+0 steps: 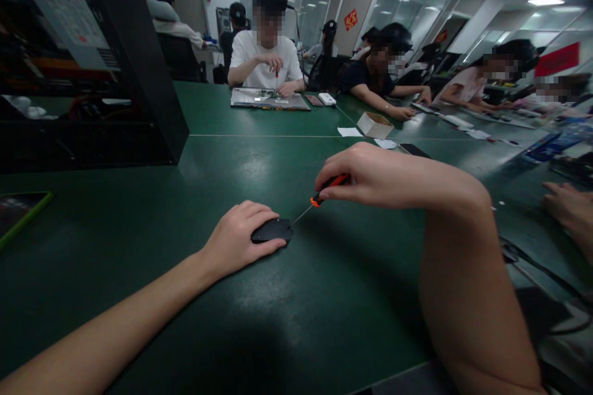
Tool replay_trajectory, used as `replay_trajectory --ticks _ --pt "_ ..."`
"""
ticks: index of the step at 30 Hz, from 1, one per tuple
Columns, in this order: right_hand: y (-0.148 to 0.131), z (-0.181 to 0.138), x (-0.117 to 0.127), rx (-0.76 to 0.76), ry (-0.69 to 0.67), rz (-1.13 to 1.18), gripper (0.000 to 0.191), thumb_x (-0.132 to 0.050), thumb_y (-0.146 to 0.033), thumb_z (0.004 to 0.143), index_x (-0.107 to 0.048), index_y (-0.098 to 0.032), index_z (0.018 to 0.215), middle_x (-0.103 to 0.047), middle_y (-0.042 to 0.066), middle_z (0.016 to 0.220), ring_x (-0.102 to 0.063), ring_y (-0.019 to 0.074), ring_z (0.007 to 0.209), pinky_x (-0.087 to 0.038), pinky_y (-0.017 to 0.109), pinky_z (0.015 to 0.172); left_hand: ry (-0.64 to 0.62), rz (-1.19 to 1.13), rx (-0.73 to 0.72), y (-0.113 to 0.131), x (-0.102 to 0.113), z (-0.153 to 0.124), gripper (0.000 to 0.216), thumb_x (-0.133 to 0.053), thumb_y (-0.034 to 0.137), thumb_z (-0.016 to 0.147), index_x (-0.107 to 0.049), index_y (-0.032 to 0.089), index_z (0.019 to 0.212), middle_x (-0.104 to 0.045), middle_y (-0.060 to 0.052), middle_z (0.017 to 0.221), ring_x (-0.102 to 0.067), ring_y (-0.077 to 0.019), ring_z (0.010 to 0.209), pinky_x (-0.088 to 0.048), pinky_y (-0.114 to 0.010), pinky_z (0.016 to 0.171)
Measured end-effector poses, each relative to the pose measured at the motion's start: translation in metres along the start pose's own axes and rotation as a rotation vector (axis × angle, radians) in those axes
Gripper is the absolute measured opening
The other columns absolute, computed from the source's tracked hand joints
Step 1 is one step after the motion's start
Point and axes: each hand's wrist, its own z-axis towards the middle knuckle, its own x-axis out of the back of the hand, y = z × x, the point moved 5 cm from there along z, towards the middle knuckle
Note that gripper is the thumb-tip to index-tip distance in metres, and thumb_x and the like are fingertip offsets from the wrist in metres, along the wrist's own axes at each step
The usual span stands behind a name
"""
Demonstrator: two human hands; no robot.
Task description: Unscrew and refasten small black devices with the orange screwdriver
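Observation:
On the green table (222, 327) lies a black computer mouse (271, 231), its underside or top I cannot tell. My left hand (243, 231) is closed around its left part, with the thumb along the near side and the fingers over the far side. My right hand (347, 176) grips a screwdriver (336, 181) with a black and orange handle. The thin shaft slants down to the left, and its tip meets the right end of the mouse.
A black metal case (157, 74) stands at the left, near a green-edged tray (28, 216). Across the table a person in a white shirt (290, 55) works over a flat panel (269, 99). A small open box (374, 125) lies beyond my right hand; another person's hand (567, 203) is at right.

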Motion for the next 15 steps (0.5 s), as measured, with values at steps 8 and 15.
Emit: replay_trajectory --ticks 8,15 --pt "0.0024 -0.002 0.0018 -0.037 -0.019 -0.021 0.022 -0.06 -0.024 0.092 -0.08 -0.023 0.101 -0.079 0.001 0.094 -0.071 0.0158 0.082 -0.051 0.025 0.072 -0.011 -0.005 -0.002 0.0001 0.0005 -0.0006 0.039 -0.074 0.043 0.088 -0.07 0.015 0.115 -0.073 -0.012 0.111 -0.067 -0.0285 0.101 -0.054 -0.045 0.089" --pt "0.0019 0.0 0.0 -0.041 -0.031 -0.002 0.022 -0.06 -0.023 0.092 -0.08 -0.023 0.1 -0.079 0.001 0.093 -0.071 0.0159 0.082 -0.05 0.024 0.071 -0.024 -0.006 0.008 0.0011 0.0001 0.0005 0.038 -0.074 0.043 0.088 -0.069 0.016 0.115 -0.074 -0.012 0.111 -0.067 -0.0289 0.102 -0.053 -0.046 0.09"
